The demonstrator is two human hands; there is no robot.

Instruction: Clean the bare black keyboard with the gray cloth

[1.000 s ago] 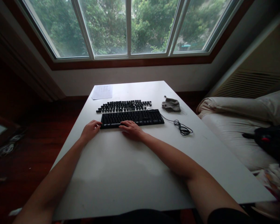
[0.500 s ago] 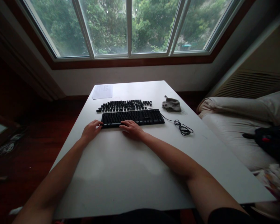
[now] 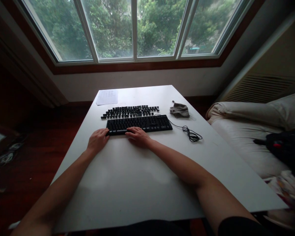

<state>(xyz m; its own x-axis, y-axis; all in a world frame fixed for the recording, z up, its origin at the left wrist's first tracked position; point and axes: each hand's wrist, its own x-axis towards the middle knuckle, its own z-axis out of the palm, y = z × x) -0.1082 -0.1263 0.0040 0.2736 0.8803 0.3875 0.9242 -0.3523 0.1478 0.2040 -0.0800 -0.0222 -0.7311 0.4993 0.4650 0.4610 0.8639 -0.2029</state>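
Note:
A black keyboard [image 3: 147,123] lies across the far middle of the white table [image 3: 127,183]. My left hand [image 3: 97,140] rests at its near left corner, fingers curled against the edge. My right hand [image 3: 138,136] lies flat at the keyboard's front edge, fingertips on the lowest key row. Behind the keyboard, several loose black keycaps [image 3: 129,111] are laid out in rows.
The keyboard's cable [image 3: 191,134] coils to the right. A grey cloth [image 3: 179,110] lies at the far right, a sheet of paper [image 3: 107,97] at the far left corner. A white sofa [image 3: 250,137] with a dark bag [image 3: 285,149] stands to the right. Windows face me.
My left hand has slid a little right, up against the keyboard's left corner. My right hand has stayed in place.

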